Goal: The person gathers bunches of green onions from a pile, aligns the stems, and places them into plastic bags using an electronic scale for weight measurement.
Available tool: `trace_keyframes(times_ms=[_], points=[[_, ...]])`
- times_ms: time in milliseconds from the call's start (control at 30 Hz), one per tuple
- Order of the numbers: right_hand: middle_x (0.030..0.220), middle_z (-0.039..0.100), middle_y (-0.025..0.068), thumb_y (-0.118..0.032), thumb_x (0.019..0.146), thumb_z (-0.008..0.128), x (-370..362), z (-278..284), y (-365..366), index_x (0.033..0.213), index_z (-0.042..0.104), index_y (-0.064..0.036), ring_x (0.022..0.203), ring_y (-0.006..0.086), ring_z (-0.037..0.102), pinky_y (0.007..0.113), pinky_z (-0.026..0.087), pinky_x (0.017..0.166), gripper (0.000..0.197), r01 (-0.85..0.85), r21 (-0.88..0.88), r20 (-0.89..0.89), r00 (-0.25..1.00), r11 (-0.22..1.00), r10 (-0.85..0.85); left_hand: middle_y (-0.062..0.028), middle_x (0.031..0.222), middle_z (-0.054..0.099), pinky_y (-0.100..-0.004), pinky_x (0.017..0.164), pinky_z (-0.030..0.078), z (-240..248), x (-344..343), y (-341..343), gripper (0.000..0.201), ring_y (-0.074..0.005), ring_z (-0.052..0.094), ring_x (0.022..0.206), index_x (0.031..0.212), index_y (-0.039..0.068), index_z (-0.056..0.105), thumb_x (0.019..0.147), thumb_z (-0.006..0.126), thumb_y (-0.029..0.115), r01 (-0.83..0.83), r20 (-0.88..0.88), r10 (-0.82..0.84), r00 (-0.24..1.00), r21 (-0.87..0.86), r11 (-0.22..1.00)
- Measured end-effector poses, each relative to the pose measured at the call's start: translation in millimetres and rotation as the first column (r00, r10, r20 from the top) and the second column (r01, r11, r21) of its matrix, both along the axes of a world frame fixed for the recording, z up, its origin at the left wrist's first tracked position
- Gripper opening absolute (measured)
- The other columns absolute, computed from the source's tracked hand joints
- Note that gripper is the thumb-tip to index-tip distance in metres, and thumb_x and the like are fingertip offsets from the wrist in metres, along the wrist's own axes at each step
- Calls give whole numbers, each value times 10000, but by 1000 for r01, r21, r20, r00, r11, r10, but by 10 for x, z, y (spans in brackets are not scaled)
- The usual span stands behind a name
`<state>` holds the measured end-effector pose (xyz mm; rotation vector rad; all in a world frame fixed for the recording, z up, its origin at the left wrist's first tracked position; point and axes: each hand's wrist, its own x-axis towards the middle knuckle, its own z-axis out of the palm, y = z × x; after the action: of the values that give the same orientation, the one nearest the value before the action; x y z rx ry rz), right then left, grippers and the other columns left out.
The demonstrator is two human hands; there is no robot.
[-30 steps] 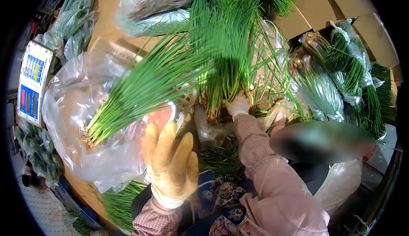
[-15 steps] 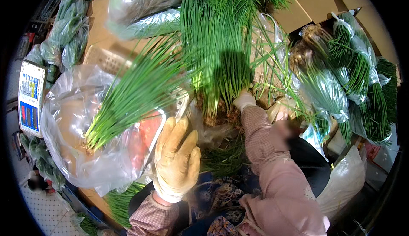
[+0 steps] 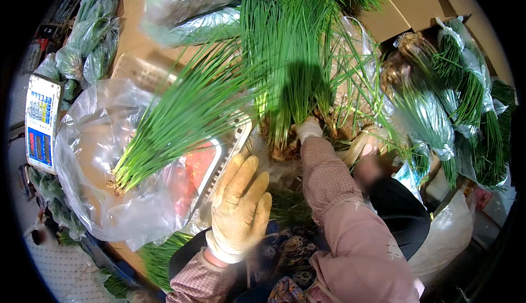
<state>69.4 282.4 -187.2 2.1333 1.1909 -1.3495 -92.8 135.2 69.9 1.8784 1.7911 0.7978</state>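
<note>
the left hand (image 3: 236,215), in a smooth tan glove (image 3: 227,240), was released, its fingers (image 3: 247,170) loosely unfolded. at twelve o'clock lay thin, glossy greens (image 3: 290,51); the right hand (image 3: 308,129) touched their rooty base (image 3: 282,152), partly hidden, so i could not tell its grip. toward nine, a fanned bunch (image 3: 170,130) lay over a crinkled clear bag (image 3: 118,215).

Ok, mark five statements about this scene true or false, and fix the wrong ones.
1. The pale-gloved right hand touches the base of the large green-stalked bunch. True.
2. The tan-gloved left hand grips a knife. False: it is open, visibly empty.
3. The smaller green-stalked bunch has its root ends over the clear plastic bag. True.
4. The white rectangular scale with the blue panel is far right. False: it is on the left.
5. Plastic-wrapped green bundles lie on the right. True.
</note>
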Motion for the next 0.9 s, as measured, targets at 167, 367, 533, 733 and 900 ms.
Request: trace_keyframes(times_ms=[167, 367, 533, 733, 900], points=[[1104, 565, 188, -209, 743, 691, 431, 369, 40, 1151, 497, 69, 1013, 270, 555, 367, 448, 893, 531, 25, 86, -74, 997, 996, -18, -187, 1203, 506, -393, 972, 358, -18, 20, -33, 306, -348, 461, 1162, 1059, -1, 593, 754, 584, -29, -34, 94, 34, 995, 4, 999], [1004, 613, 166, -217, 769, 653, 750, 1123, -326, 1094, 553, 17, 808, 236, 612, 350, 518, 720, 412, 271, 73, -382, 896, 960, -224, -185, 1190, 511, -374, 961, 369, -9, 86, -195, 282, -337, 483, 1132, 1037, -8, 587, 756, 590, -34, -58, 144, 44, 989, 95, 994], [979, 610, 162, -199, 821, 603, 681, 1493, -896, 1158, 521, -20, 771, 268, 633, 364, 546, 677, 391, 616, -370, -732, 268, 695, -626, -187, 1077, 568, -380, 901, 424, -134, 160, -268, 229, -340, 537, 1036, 961, -7, 598, 738, 644, 15, -35, 155, 14, 988, 134, 990], [915, 610, 117, -126, 806, 581, 630, 1975, -1279, 1186, 475, -20, 722, 232, 641, 346, 561, 576, 408, 282, -517, -845, -316, 808, -431, -181, 953, 623, -335, 844, 462, -642, 209, -499, 183, -296, 594, 948, 911, 2, 618, 773, 668, 111, -31, 491, 100, 865, -148, 989], [867, 620, 99, -160, 748, 647, 708, 2337, -1335, 1149, 486, -8, 795, 189, 619, 318, 551, 625, 458, 315, 102, -938, 345, 944, -14, -149, 1173, 543, -293, 913, 422, -269, 502, -597, 570, -201, 525, 1062, 1302, 4, 343, 857, 610, 241, 146, 670, 109, 734, -312, 939]])
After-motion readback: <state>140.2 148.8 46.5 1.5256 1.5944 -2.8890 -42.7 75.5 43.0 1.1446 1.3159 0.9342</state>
